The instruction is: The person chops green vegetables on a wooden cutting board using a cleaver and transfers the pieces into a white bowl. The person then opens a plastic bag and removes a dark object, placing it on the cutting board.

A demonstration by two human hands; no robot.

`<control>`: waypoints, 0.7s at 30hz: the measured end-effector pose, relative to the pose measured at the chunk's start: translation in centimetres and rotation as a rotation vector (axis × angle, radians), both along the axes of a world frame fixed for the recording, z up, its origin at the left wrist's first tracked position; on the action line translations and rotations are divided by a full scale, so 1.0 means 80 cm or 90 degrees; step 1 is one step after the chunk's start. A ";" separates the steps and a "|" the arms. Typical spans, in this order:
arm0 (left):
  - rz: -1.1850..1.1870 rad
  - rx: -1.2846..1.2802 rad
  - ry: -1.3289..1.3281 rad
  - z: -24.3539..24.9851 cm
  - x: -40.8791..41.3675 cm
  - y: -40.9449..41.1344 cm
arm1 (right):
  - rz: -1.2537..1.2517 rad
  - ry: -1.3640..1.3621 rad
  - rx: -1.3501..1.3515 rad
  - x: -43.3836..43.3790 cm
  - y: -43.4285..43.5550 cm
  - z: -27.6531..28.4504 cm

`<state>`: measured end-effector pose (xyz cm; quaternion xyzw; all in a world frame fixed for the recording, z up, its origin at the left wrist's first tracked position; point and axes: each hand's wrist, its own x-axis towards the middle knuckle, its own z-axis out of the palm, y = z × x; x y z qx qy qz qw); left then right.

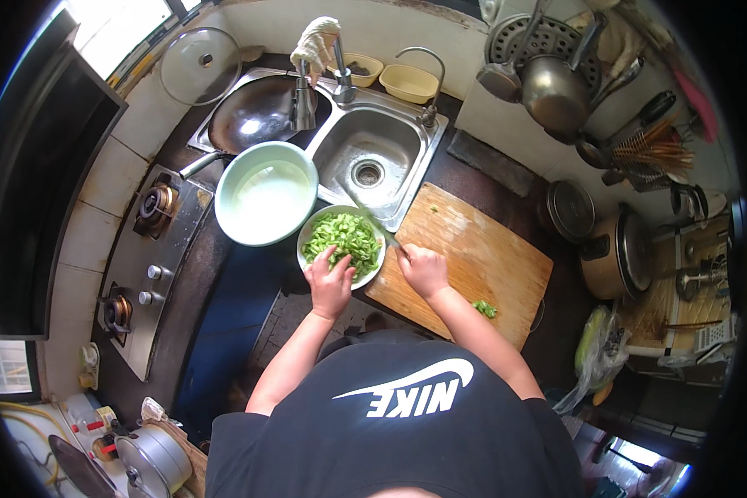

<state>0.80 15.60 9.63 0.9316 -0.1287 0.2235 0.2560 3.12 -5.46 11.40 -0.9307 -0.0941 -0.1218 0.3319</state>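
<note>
My right hand (424,269) is closed around the handle of a kitchen knife (381,230). The blade points away to the upper left, across the rim of a white bowl (303,235) and the sink's near edge. Chopped green vegetable pieces (342,239) fill the bowl. Over the bowl's near side is my left hand (330,283), its fingers spread at the pieces; whether they touch is unclear. A wooden cutting board (473,249) lies under my right hand and forearm. A small heap of green pieces (484,309) rests near its right side.
A pale green basin of water (267,193) stands left of the steel sink (370,146). Behind it, a wok (255,118) sits in the other sink bowl. A gas stove (155,267) is at left. A rice cooker (613,252) and bagged vegetables (597,348) are at right.
</note>
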 end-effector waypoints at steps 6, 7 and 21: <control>0.076 -0.131 -0.165 0.048 0.003 0.032 | 0.167 -0.188 -0.356 0.022 -0.019 0.021; 0.027 -0.115 -0.144 0.057 0.008 0.037 | 0.195 -0.198 -0.355 0.024 -0.017 0.021; -0.109 -0.025 0.303 0.046 0.093 0.053 | 0.209 -0.227 -0.323 -0.011 -0.021 0.043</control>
